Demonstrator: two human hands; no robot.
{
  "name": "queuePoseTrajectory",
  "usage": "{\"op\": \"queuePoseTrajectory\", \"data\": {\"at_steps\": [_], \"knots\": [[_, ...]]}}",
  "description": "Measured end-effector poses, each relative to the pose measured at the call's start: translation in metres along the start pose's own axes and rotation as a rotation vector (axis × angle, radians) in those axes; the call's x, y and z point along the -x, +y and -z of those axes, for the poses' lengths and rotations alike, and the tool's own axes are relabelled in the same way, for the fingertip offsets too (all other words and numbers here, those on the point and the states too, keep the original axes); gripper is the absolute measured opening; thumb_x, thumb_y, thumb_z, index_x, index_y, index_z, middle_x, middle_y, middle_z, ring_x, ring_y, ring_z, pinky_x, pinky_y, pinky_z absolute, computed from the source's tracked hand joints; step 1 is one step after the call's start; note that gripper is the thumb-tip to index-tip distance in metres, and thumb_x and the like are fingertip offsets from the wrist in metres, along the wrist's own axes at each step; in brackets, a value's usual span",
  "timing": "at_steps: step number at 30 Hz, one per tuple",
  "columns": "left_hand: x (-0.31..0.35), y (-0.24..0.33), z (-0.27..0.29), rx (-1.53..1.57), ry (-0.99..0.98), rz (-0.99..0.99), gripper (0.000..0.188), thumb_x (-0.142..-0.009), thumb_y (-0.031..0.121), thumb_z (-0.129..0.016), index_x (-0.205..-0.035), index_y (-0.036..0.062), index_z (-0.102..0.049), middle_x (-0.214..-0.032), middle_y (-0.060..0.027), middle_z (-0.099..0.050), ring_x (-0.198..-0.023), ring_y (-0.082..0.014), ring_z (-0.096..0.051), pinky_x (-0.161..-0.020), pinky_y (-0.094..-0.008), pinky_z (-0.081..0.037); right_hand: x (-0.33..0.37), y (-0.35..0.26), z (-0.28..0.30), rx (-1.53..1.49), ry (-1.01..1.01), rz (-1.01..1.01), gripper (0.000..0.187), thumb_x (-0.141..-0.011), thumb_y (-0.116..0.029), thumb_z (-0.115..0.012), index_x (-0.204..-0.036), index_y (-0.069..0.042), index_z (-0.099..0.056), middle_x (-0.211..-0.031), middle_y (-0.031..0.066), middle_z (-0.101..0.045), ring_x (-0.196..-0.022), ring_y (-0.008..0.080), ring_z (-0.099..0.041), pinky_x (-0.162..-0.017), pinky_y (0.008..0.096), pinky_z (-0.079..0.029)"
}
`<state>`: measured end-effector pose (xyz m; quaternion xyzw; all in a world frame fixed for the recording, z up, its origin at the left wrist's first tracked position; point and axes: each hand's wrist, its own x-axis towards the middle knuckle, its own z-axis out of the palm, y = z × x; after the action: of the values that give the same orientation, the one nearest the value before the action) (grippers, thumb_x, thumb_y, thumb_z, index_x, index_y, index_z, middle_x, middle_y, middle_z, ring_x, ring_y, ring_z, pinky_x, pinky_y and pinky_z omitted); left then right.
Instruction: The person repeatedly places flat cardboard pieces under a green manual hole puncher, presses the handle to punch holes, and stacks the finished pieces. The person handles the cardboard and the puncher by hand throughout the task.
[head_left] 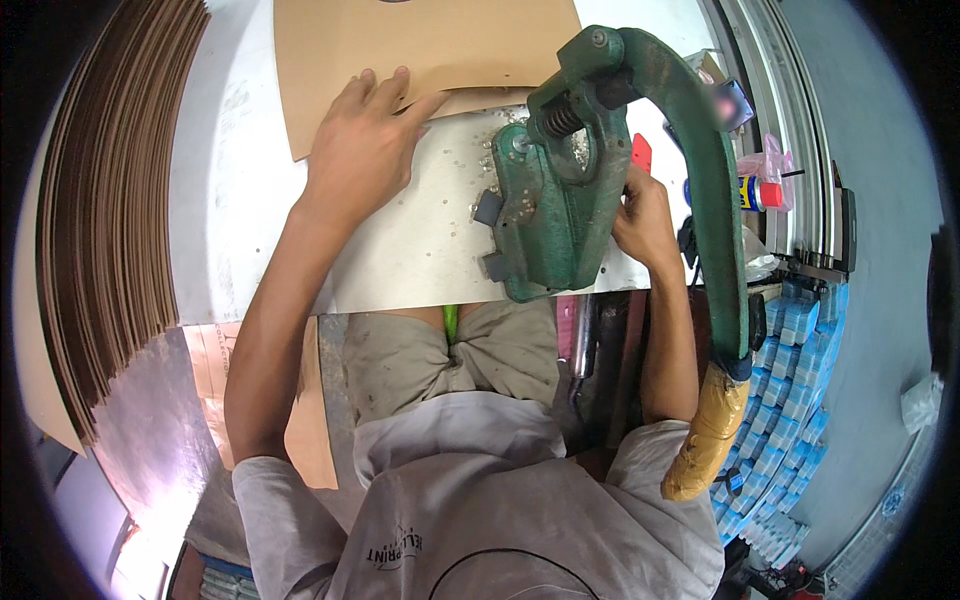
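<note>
A sheet of brown cardboard (470, 45) lies at the far side of the white table, its near edge reaching to a green hand press (560, 220). My left hand (375, 130) rests on this cardboard near its left edge, fingers spread. Just right of the press, beside a small red piece (641, 152), is my right hand (645, 220). Its fingers are curled and partly hidden by the press; I cannot make out what they hold. Small shiny metal bits (458, 218) are scattered left of the press. Its long lever ends in a handle wrapped in yellow tape (708, 435).
Stacked brown cardboard sheets (120, 200) stand at the left. On the right are a spray can with a red cap (770, 194), a pink plastic bag (775, 158) and stacked blue-wrapped packs (790, 400). The table's front edge (400, 308) runs just above my lap.
</note>
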<state>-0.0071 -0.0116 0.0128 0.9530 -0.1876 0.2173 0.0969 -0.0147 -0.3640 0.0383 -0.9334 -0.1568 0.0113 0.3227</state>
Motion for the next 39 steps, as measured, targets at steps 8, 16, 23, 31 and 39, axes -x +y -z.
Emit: {"op": "queuePoseTrajectory", "data": {"at_steps": [8,16,23,31,39], "knots": [[0.0,-0.004,-0.004,-0.039,-0.004,-0.008,0.052,-0.089,0.012,-0.069,-0.139,0.0273,-0.064,-0.138,-0.0149,-0.065,-0.12,-0.0442,-0.062,-0.098,-0.0454,-0.056,-0.003,-0.001,-0.001,-0.182,0.087,-0.07,0.021,-0.088,0.0,-0.072,-0.108,0.004,-0.073,-0.099,0.0097,-0.077,-0.089,0.0141,-0.07,-0.083,0.0319,-0.055],[-0.006,-0.004,0.002,0.003,-0.021,-0.032,0.068,-0.08,0.002,-0.065,-0.141,0.0327,-0.063,-0.137,-0.0098,-0.065,-0.116,-0.0363,-0.064,-0.095,-0.041,-0.057,-0.033,-0.041,-0.025,-0.45,0.087,-0.01,0.014,-0.087,0.0,-0.074,-0.1,0.004,-0.075,-0.094,0.0056,-0.076,-0.083,0.0111,-0.067,-0.073,0.0291,-0.055],[-0.004,-0.021,0.006,0.03,-0.031,-0.104,0.054,-0.078,0.003,-0.068,-0.129,0.0208,-0.071,-0.139,-0.008,-0.065,-0.118,-0.0295,-0.064,-0.095,-0.0372,-0.057,-0.051,-0.022,-0.036,-0.46,-0.023,-0.108,0.021,-0.081,-0.01,-0.085,-0.098,-0.001,-0.077,-0.091,0.0045,-0.075,-0.081,0.0133,-0.069,-0.073,0.0302,-0.058],[-0.012,0.003,0.006,0.149,0.015,-0.042,0.031,-0.08,0.003,-0.065,-0.109,0.0063,-0.075,-0.128,-0.0097,-0.068,-0.115,-0.029,-0.065,-0.092,-0.0382,-0.058,-0.058,-0.013,-0.032,-0.308,-0.094,0.029,0.025,-0.092,-0.014,-0.075,-0.113,-0.001,-0.071,-0.098,0.0087,-0.074,-0.08,0.0157,-0.069,-0.076,0.0334,-0.061],[-0.032,0.058,-0.004,0.444,-0.026,0.065,0.03,-0.079,-0.001,-0.067,-0.107,0.002,-0.076,-0.12,-0.0148,-0.071,-0.107,-0.0334,-0.067,-0.094,-0.0425,-0.055,-0.049,0.028,-0.057,-0.778,0.13,-0.322,0.019,-0.1,-0.017,-0.064,-0.107,-0.001,-0.072,-0.093,0.0065,-0.073,-0.076,0.0155,-0.068,-0.067,0.0296,-0.055]]}}
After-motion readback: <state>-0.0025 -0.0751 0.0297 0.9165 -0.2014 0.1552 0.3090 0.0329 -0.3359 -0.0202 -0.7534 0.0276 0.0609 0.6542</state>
